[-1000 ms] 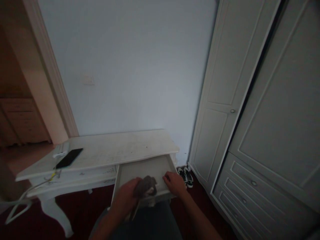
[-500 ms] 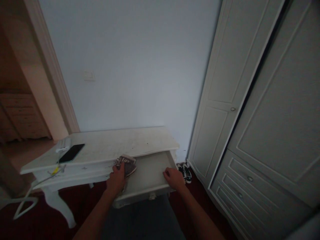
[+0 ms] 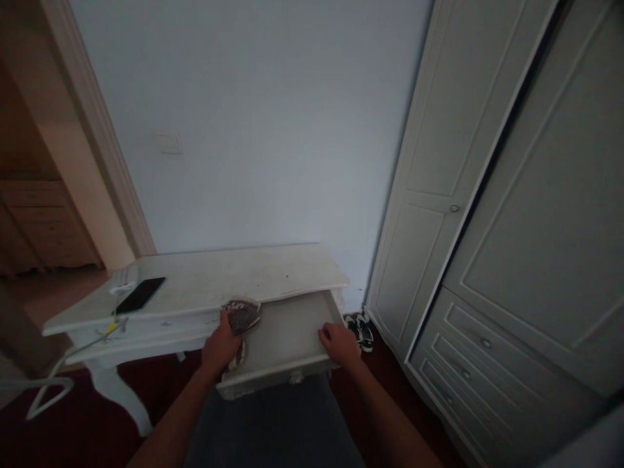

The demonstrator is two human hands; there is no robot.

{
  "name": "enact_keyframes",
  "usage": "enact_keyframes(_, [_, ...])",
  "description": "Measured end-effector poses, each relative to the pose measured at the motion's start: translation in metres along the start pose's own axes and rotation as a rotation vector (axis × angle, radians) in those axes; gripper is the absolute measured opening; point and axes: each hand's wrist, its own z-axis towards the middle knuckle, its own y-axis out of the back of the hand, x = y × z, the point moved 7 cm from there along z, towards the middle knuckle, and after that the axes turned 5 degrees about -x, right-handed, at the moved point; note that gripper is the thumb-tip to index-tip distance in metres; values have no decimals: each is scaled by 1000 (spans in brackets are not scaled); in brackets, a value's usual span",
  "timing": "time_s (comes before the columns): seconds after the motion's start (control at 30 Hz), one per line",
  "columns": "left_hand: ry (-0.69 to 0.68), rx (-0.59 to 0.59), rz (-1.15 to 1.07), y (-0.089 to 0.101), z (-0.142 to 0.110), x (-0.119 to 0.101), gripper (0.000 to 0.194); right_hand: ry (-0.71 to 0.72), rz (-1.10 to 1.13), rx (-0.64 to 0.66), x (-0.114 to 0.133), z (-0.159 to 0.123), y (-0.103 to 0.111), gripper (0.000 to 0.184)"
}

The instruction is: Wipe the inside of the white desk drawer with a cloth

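Head camera shows us a plain bluish-grey wall (image 3: pixel 273 130) and, at its right, a tall pale wardrobe (image 3: pixel 429 162) with panelled doors. Below is a dark red floor (image 3: pixel 163 390). Against the wall stands the white surface (image 3: pixel 244 266), a little stained on top. Its drawer (image 3: pixel 287 331) is pulled out, and we see the pale inside. The right hand (image 3: pixel 341 344) is at the drawer's right side, fingers curled; we cannot tell if its grip holds the edge. The left hand (image 3: pixel 221 351) is at the left side, its grip pinching a shoe-like thing (image 3: pixel 246 316). This is brown-grey, with a paler rim and light, lace-like marks, and it is above the left part of the drawer. Just below it shows a second part (image 3: pixel 240 354) of similar colour; whether it is separate, we cannot tell. Near the wardrobe are dark shoes (image 3: pixel 363 331) with white marks. A dark phone (image 3: pixel 142 294) lies at the surface's left end.
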Motion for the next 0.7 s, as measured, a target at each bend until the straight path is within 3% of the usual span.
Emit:
enact_keyframes(0.5, [105, -67, 35, 7, -10, 8, 59, -17, -24, 1, 0, -1, 5, 34])
enact_keyframes(0.6, [120, -76, -37, 4, -9, 18, 63, -19, -27, 7, 1, -1, 5, 34])
enact_keyframes(0.7, [192, -116, -233, -2, -8, 42, 69, -27, -28, 15, 1, 0, 4, 34])
